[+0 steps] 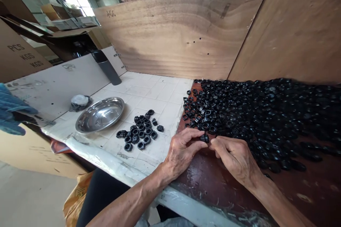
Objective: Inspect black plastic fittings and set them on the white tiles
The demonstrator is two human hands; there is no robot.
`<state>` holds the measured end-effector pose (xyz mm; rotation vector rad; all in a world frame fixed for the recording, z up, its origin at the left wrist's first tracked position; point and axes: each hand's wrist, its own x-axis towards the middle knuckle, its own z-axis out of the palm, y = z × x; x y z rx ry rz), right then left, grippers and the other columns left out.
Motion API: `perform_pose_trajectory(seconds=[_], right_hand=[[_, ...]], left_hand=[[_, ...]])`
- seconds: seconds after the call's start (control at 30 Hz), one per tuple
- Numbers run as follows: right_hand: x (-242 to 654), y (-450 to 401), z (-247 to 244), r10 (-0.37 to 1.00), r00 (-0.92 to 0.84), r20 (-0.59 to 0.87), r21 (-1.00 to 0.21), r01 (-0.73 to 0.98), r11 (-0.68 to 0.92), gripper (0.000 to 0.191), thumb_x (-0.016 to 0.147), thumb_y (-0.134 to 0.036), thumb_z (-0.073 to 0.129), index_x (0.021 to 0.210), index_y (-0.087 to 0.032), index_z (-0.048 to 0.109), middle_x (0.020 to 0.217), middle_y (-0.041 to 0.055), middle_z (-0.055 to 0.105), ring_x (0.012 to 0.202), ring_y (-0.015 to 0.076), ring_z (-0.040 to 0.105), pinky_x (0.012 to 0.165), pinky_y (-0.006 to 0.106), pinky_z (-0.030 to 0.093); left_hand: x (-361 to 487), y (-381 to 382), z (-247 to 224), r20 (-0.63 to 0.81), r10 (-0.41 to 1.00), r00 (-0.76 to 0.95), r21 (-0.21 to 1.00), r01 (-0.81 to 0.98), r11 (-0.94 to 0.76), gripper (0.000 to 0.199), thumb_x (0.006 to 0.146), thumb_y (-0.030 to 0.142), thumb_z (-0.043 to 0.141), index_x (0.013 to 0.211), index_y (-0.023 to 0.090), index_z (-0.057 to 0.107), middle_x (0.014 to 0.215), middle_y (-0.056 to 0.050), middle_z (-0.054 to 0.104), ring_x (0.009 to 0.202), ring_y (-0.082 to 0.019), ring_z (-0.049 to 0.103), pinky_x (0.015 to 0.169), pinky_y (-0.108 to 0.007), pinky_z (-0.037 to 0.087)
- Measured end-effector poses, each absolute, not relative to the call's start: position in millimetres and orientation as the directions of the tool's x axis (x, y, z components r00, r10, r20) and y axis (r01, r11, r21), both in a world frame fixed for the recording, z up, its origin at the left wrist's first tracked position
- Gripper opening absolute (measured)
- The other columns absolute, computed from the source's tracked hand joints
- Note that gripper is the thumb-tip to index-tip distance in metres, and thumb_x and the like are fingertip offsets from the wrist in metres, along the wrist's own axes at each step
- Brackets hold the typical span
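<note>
Between the thumb and fingers of my left hand (pixel 182 148) is a small black plastic cap (pixel 205 138), held over the front of the dark red board (pixel 202 177). My right hand (pixel 234 158) is closed in a pinch just right of that cap; what its fingertips hold, if anything, is hidden. Beyond both hands spreads a large heap of black ring-shaped parts (pixel 239 110). A smaller group of similar black caps (pixel 141 129) lies on the white work surface (pixel 165 104) to the left of my left hand.
A shallow steel bowl (pixel 101 113) stands left of the small group, beside a clear-wrapped roll (pixel 80 102). Farther back is a dark grey bottle (pixel 107 68). Plywood panels (pixel 181 32) wall off the back. A blue glove (pixel 14 108) hangs over the left side board.
</note>
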<state>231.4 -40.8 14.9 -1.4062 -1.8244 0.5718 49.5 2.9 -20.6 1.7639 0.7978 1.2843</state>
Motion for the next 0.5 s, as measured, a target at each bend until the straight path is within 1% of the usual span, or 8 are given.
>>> perform_pose_trajectory(seconds=[0.1, 0.23, 0.27, 0.33, 0.37, 0.4, 0.47, 0.5], right_hand=[[232.8, -42.6, 16.7, 0.959, -0.083, 0.270, -0.759, 0.594, 0.266, 0.040, 0.100, -0.040, 0.048, 0.064, -0.022, 0.053, 0.061, -0.0014, 0.054, 0.056, 0.0140, 0.051, 0.057, 0.027, 0.039], [236.2, -41.8, 14.2, 0.958, -0.104, 0.269, -0.768, 0.577, 0.278, 0.040, 0.099, -0.040, 0.052, 0.063, -0.021, 0.054, 0.059, -0.0024, 0.051, 0.056, 0.0132, 0.049, 0.056, 0.027, 0.038], [236.7, -41.0, 13.2, 0.956, -0.100, 0.277, -0.771, 0.570, 0.284, 0.034, 0.098, -0.040, 0.055, 0.070, -0.021, 0.059, 0.063, -0.0018, 0.056, 0.059, 0.0136, 0.052, 0.058, 0.026, 0.040], [237.0, -39.1, 11.4, 0.955, -0.092, 0.282, -0.787, 0.548, 0.285, 0.019, 0.094, -0.039, 0.061, 0.089, -0.021, 0.065, 0.077, -0.0004, 0.064, 0.068, 0.0148, 0.058, 0.065, 0.025, 0.045], [236.8, -38.5, 10.7, 0.958, -0.090, 0.271, -0.794, 0.543, 0.275, 0.018, 0.094, -0.039, 0.063, 0.095, -0.021, 0.066, 0.079, -0.0003, 0.065, 0.069, 0.0150, 0.059, 0.066, 0.025, 0.046], [236.4, -38.2, 10.1, 0.964, -0.090, 0.252, -0.795, 0.548, 0.259, 0.019, 0.094, -0.039, 0.062, 0.093, -0.021, 0.066, 0.075, -0.0010, 0.064, 0.067, 0.0147, 0.058, 0.064, 0.025, 0.045], [235.5, -38.6, 9.2, 0.973, -0.083, 0.217, -0.782, 0.582, 0.224, 0.031, 0.098, -0.040, 0.056, 0.074, -0.021, 0.061, 0.062, -0.0029, 0.056, 0.058, 0.0131, 0.052, 0.058, 0.025, 0.041], [235.2, -39.1, 8.9, 0.976, -0.073, 0.205, -0.779, 0.591, 0.208, 0.035, 0.099, -0.041, 0.054, 0.070, -0.021, 0.058, 0.059, -0.0032, 0.054, 0.056, 0.0127, 0.050, 0.057, 0.025, 0.040]], left_hand=[[48.9, 4.1, -20.4, 0.452, 0.846, 0.282, 0.877, 0.032, -0.479, 0.024, 0.084, 0.029, 0.078, 0.106, 0.019, 0.075, 0.105, -0.007, 0.075, 0.095, -0.018, 0.071, 0.088, -0.030, 0.058], [48.9, 4.1, -19.0, 0.436, 0.853, 0.287, 0.883, 0.045, -0.466, 0.026, 0.084, 0.031, 0.079, 0.106, 0.019, 0.075, 0.104, -0.007, 0.075, 0.095, -0.018, 0.071, 0.088, -0.030, 0.058], [49.0, 3.8, -18.6, 0.433, 0.855, 0.285, 0.886, 0.039, -0.462, 0.026, 0.083, 0.030, 0.079, 0.106, 0.018, 0.075, 0.104, -0.007, 0.075, 0.095, -0.018, 0.071, 0.087, -0.030, 0.058], [49.3, 3.1, -17.9, 0.437, 0.852, 0.288, 0.887, 0.019, -0.462, 0.025, 0.084, 0.029, 0.079, 0.105, 0.018, 0.075, 0.104, -0.007, 0.075, 0.094, -0.017, 0.072, 0.087, -0.029, 0.059], [49.3, 2.7, -17.6, 0.443, 0.845, 0.299, 0.883, 0.014, -0.469, 0.024, 0.084, 0.028, 0.078, 0.106, 0.018, 0.075, 0.103, -0.007, 0.075, 0.094, -0.017, 0.072, 0.087, -0.029, 0.059], [49.4, 2.4, -17.2, 0.452, 0.835, 0.313, 0.877, 0.015, -0.481, 0.024, 0.084, 0.028, 0.078, 0.106, 0.019, 0.075, 0.103, -0.007, 0.075, 0.095, -0.018, 0.072, 0.087, -0.029, 0.059], [49.2, 2.1, -16.8, 0.472, 0.814, 0.338, 0.860, 0.029, -0.510, 0.025, 0.085, 0.027, 0.078, 0.108, 0.019, 0.075, 0.103, -0.007, 0.075, 0.096, -0.018, 0.071, 0.088, -0.029, 0.058], [49.1, 2.1, -16.7, 0.478, 0.809, 0.342, 0.853, 0.038, -0.520, 0.025, 0.085, 0.027, 0.077, 0.108, 0.019, 0.075, 0.103, -0.007, 0.076, 0.096, -0.018, 0.071, 0.088, -0.030, 0.058]])
